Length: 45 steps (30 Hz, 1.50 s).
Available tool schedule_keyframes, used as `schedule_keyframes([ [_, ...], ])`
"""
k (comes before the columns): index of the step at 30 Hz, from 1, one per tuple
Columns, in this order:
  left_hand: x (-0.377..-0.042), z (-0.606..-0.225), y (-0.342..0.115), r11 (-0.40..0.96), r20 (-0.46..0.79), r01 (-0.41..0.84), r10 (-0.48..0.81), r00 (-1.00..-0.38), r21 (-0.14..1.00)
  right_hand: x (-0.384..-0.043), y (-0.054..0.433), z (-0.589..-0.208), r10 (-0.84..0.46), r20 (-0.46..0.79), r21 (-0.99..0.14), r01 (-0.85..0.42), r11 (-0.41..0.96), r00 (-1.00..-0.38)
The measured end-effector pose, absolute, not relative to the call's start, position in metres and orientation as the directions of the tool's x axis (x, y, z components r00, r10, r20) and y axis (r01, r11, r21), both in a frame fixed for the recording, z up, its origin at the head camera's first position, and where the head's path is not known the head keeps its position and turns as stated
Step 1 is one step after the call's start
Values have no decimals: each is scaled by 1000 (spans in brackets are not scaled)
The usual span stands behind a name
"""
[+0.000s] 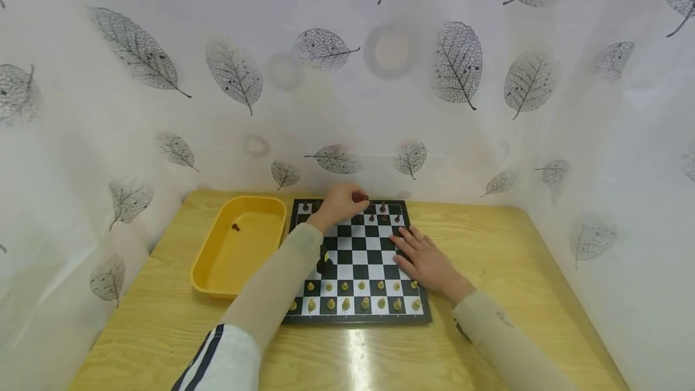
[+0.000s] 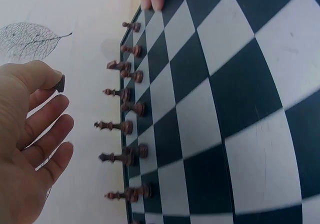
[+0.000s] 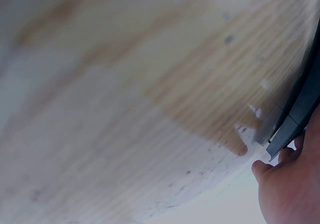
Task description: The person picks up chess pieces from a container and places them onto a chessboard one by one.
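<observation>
My left hand (image 1: 342,201) is over the far edge of the black-and-white chessboard (image 1: 359,256), pinching a small dark chess piece (image 2: 60,83) between thumb and forefinger. Most of that piece is hidden by the fingers. The other left fingers are spread loosely in the left wrist view. Below the hand, dark red chess pieces (image 2: 114,127) stand in two rows along the board's far side. My right hand (image 1: 426,258) rests on the right edge of the board, its fingers extended over the squares. Yellow chess pieces (image 1: 345,303) stand in two rows at the near side.
Left of the board, a yellow tray (image 1: 203,258) contains one dark red chess piece (image 1: 236,227). A small black object (image 1: 324,263) shows beside the left forearm. The wooden table (image 1: 488,246) meets a leaf-printed curtain (image 1: 347,107) behind and at both sides.
</observation>
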<state>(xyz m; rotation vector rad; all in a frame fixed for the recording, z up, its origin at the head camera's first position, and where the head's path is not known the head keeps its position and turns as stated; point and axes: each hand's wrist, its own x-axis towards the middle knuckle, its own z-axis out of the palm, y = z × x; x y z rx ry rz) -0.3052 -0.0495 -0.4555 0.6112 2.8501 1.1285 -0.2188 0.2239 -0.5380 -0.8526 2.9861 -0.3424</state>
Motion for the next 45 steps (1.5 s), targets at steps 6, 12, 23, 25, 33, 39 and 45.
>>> schedule_keyframes([
  [6, -308, -455, -33, 670, 118, 380, 403, -907, 638, -221, 226, -541, -532, 37, -200, -528, 825, -846],
  [12, -315, -454, -19, 681, 99, 381, 415, -905, 625, -222, 227, -544, -530, 34, -202, -525, 827, -848],
  [23, -327, -457, 7, 691, 89, 375, 412, -907, 618, -223, 228, -547, -526, 23, -213, -518, 828, -850],
  [25, -328, -460, 13, 709, 81, 380, 417, -905, 594, -222, 228, -546, -523, 21, -210, -515, 831, -852],
  [33, -334, -470, 26, 762, 84, 405, 424, -902, 505, -221, 229, -545, -534, 23, -212, -526, 823, -845],
  [39, -340, -472, 33, 787, 96, 433, 438, -894, 438, -221, 230, -546, -519, 31, -207, -514, 832, -854],
  [45, -345, -480, 39, 826, 63, 440, 448, -892, 352, -220, 229, -543, -526, 17, -203, -518, 831, -851],
])
